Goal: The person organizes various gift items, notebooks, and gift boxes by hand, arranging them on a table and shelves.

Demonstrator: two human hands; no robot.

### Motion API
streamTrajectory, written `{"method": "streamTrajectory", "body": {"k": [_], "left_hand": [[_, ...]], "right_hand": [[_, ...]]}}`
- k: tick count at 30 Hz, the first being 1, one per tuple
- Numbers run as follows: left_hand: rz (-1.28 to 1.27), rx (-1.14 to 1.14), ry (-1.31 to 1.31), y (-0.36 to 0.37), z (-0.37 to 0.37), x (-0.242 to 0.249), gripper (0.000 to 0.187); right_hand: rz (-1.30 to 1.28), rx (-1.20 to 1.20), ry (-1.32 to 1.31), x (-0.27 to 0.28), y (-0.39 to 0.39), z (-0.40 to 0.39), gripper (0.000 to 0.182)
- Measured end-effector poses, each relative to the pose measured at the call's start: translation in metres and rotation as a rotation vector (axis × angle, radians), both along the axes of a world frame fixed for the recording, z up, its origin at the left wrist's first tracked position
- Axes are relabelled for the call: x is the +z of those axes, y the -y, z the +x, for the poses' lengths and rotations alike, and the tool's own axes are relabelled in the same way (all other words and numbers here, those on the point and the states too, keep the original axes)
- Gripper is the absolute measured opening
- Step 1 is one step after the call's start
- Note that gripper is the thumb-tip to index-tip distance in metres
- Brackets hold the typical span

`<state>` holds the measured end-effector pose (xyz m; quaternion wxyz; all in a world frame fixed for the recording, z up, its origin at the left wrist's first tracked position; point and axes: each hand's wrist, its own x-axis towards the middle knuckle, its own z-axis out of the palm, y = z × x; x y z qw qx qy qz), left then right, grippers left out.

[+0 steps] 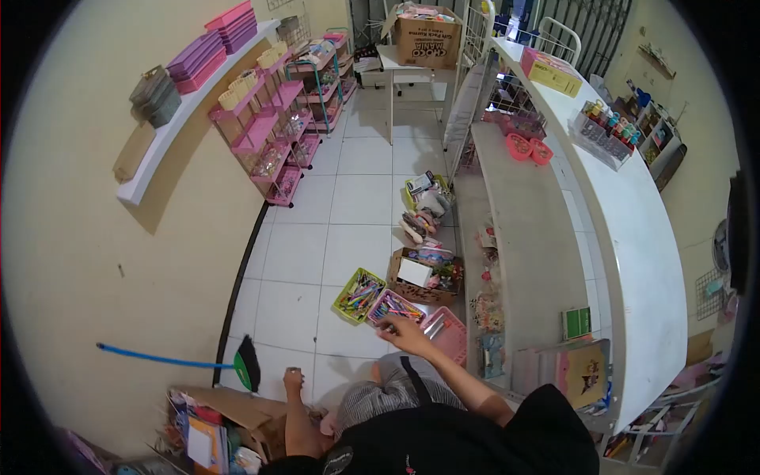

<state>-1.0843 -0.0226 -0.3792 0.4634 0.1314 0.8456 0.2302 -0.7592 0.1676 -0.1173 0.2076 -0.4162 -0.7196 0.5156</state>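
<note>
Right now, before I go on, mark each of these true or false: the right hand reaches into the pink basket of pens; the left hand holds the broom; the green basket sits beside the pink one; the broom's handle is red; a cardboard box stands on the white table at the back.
1. The right hand reaches into the pink basket of pens: true.
2. The left hand holds the broom: false; it rests on the floor, apart from the broom.
3. The green basket sits beside the pink one: true.
4. The broom's handle is red: false; it is blue.
5. A cardboard box stands on the white table at the back: true.
</note>
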Motion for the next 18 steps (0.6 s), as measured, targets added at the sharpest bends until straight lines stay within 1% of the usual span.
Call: {"method": "streamTrajectory", "body": {"k": [1,2,4,5,6,7,8,9,11,12,13,14,16,17,18], "left_hand": [[0.186,0.052,-0.201,-0.026,-0.002,0.028,0.018],[0.194,0.033,-0.205,-0.042,-0.004,0.049,0.018],[0.207,0.037,-0.057,-0.068,-0.015,0.074,0.023],[0.171,0.007,0.101,-0.072,-0.027,0.068,0.028],[0.114,-0.067,0.226,-0.074,-0.037,0.069,0.028],[0.008,-0.104,0.325,-0.079,-0.046,0.07,0.032],[-0.066,-0.16,0.37,-0.087,-0.06,0.068,0.034],[-0.061,-0.202,0.407,-0.094,-0.074,0.069,0.036],[-0.251,-0.281,0.246,-0.133,-0.09,0.103,0.038],[-0.239,-0.277,0.222,-0.151,-0.113,0.109,0.038],[-0.206,-0.382,0.13,-0.179,-0.128,0.111,0.038],[-0.174,-0.481,0.045,-0.209,-0.139,0.122,0.038],[-0.132,-0.674,-0.117,-0.26,-0.164,0.15,0.037],[-0.119,-0.774,-0.198,-0.27,-0.184,0.155,0.037],[-0.106,-0.878,-0.283,-0.277,-0.212,0.158,0.037]], "right_hand": [[0.018,0.049,-0.038,0.002,-0.009,-0.023,0.027],[0.025,0.03,-0.043,0.0,-0.016,-0.044,0.027],[0.069,0.166,-0.005,-0.01,-0.022,-0.083,0.026],[0.031,0.217,0.014,-0.018,-0.022,-0.103,0.025],[-0.002,0.262,0.033,-0.028,-0.024,-0.122,0.024],[-0.067,0.318,0.009,-0.041,-0.023,-0.142,0.023],[-0.126,0.376,-0.021,-0.05,-0.027,-0.164,0.022],[-0.119,0.421,-0.086,-0.047,-0.033,-0.184,0.021],[-0.107,0.56,-0.203,-0.035,-0.044,-0.227,0.023],[-0.126,0.612,-0.229,-0.031,-0.054,-0.251,0.024],[-0.153,0.673,-0.258,-0.025,-0.06,-0.276,0.025],[-0.142,0.693,-0.272,-0.016,-0.071,-0.299,0.025],[-0.041,0.76,-0.363,0.006,-0.088,-0.341,0.025],[-0.033,0.759,-0.411,0.032,-0.099,-0.354,0.025],[-0.079,0.78,-0.502,0.039,-0.1,-0.377,0.027]]}}
